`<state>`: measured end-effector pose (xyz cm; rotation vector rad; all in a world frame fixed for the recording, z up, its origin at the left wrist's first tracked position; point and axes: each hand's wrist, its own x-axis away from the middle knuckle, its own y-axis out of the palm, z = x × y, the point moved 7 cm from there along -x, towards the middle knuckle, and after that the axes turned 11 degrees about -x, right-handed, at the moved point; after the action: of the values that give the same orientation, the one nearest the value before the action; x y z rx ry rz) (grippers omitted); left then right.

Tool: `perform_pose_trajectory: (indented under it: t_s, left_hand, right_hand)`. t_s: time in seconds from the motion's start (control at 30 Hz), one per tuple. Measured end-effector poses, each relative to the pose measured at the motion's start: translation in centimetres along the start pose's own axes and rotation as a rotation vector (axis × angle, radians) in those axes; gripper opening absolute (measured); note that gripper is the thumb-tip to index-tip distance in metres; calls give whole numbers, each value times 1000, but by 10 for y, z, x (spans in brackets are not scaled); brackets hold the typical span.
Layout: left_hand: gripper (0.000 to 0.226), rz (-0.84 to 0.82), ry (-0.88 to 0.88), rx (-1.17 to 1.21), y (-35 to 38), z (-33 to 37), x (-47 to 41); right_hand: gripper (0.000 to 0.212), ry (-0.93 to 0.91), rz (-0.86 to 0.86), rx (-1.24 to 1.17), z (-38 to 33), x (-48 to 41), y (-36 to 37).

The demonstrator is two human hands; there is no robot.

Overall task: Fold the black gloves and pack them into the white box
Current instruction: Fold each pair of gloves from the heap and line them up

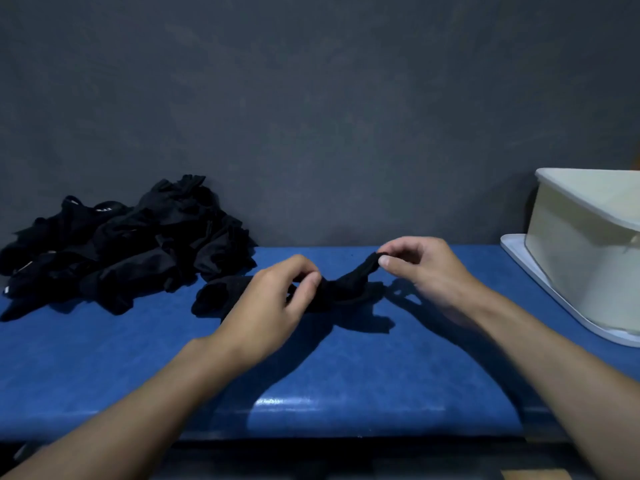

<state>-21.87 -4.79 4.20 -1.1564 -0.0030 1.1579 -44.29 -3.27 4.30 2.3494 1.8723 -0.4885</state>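
A single black glove (341,287) lies stretched across the middle of the blue table (346,375). My left hand (273,303) pinches it near its middle, thumb and fingers curled on the cloth. My right hand (420,265) pinches the glove's right end and lifts it slightly off the table. The glove's left part (218,296) rests flat. A heap of black gloves (124,244) sits at the back left against the wall. The white box (588,247) stands at the right edge; its inside is hidden from view.
The white box rests on a flat white lid or tray (540,282) at the table's right side. A dark grey wall (311,98) rises directly behind the table. The table's front edge (311,434) runs just below my forearms.
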Motion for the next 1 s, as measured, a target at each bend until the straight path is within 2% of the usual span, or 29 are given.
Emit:
perform_pose_trajectory:
  t_s: [0.1,0.2,0.33,0.4,0.47,0.53,0.6,0.7,0.87,0.93,1.0]
  left_hand:
    - [20,111,-80,104,-8,-1,-4]
    - [23,166,-223,278,-9,-9,-9]
    - [13,102,-459,450,6,-17,-8]
    - [15,14,-522,414,15,-18,-7]
    - [18,-71,-469,171,20,-19,-7]
    - [29,-129,-320,-92,23,-16,-5]
    - [37,-180,-115,-207,28,-7,-5]
    - [29,-254,112,-273,38,6,-5]
    - [29,-427,134,-375,52,3,-5]
    - [32,-444,95,-420,52,1,-6]
    - [36,-439,76,-469,48,2,-7]
  right_hand:
    - [11,-63,18,-8,-8,1,-6]
    - [7,-48,39,-88,-9,3,-11]
    - [5,-17,92,-127,-8,4,-14]
    - [10,17,120,-72,-2,2,-14]
    - [25,80,103,8,7,1,-12]
    - [38,142,29,120,17,4,-7]
    - [54,193,-49,231,25,8,-3]
    - [67,252,-88,353,30,11,-8]
    - [68,340,-187,500,39,18,-12]
    - [69,249,-160,641,38,19,-11]
    - [60,136,-57,722,29,18,-12]
